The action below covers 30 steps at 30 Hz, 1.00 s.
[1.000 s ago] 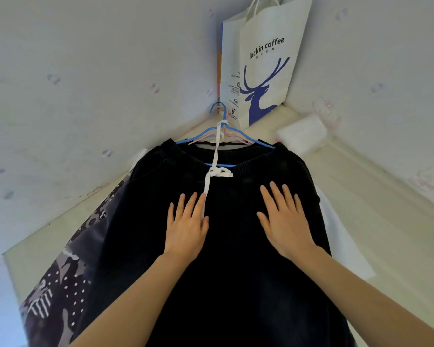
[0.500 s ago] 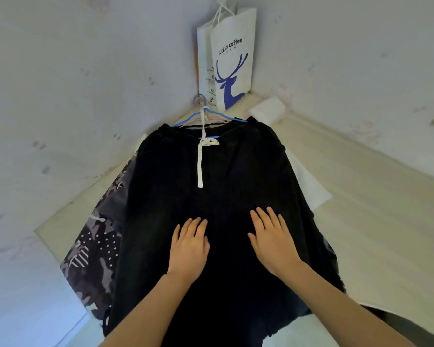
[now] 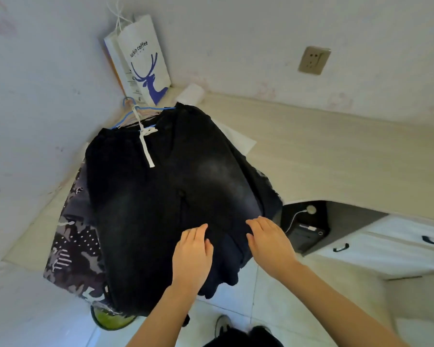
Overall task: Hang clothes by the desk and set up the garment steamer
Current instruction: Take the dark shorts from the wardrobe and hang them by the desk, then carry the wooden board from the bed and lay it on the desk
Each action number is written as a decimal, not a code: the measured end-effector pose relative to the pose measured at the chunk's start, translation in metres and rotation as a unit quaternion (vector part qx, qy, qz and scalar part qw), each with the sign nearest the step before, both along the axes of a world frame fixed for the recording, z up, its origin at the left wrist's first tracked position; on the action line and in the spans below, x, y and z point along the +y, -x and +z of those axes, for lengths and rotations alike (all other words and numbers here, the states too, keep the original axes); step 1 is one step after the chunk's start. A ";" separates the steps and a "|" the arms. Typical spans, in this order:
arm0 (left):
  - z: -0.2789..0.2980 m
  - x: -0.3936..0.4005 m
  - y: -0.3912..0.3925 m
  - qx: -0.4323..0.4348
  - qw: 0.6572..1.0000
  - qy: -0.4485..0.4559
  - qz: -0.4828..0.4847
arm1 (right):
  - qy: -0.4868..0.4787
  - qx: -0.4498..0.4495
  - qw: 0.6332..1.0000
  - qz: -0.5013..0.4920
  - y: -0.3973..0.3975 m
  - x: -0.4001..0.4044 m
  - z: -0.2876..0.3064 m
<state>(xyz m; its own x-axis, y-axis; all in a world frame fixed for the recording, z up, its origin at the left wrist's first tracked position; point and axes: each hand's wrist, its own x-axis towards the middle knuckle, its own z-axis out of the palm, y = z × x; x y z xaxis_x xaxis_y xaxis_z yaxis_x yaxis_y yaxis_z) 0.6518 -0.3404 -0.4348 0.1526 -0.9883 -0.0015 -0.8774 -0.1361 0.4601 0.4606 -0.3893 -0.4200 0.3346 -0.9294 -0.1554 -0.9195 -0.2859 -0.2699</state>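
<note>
A pair of black shorts [image 3: 161, 196] with a white drawstring [image 3: 145, 146] hangs from a blue hanger [image 3: 133, 113] in the wall corner, draped over the desk's edge. My left hand [image 3: 192, 254] lies flat on the lower part of the fabric, fingers spread. My right hand [image 3: 268, 242] rests flat beside it near the right hem, fingers apart. Behind the shorts a camouflage-patterned garment [image 3: 70, 251] hangs on the left. No steamer is in view.
A white Luckin Coffee paper bag [image 3: 143, 68] hangs in the corner above the pale desk [image 3: 323, 156]. A wall socket [image 3: 313, 60] sits at right. Under the desk are a black box with a white cable [image 3: 306, 234], white drawers [image 3: 386, 246] and a green-rimmed basin [image 3: 110, 319].
Both hands have slid down the shorts from near the waistband to the lower hem. The view has tilted down, showing the desk's edge, drawers and floor.
</note>
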 end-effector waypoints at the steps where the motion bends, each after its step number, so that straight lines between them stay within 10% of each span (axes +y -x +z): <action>1: 0.002 0.003 0.009 -0.002 1.000 0.006 -0.022 | -0.004 0.001 1.000 -0.014 0.009 0.010 0.001; 13: 0.029 0.045 0.134 0.005 0.969 0.033 -0.243 | -0.005 -0.041 0.973 -0.228 0.126 0.151 0.009; 30: 0.018 0.271 0.367 -0.009 0.837 0.037 -0.546 | -0.018 -0.016 0.866 -0.500 0.298 0.461 0.011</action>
<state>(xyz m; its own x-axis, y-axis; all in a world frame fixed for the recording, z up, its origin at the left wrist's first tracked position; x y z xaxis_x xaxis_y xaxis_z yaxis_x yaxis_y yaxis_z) 0.2851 -0.0693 -0.4171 -0.8419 -0.5364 0.0588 -0.4672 0.7791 0.4179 0.1624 0.0716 -0.4087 -0.6294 -0.7519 -0.1964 -0.6943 0.6576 -0.2926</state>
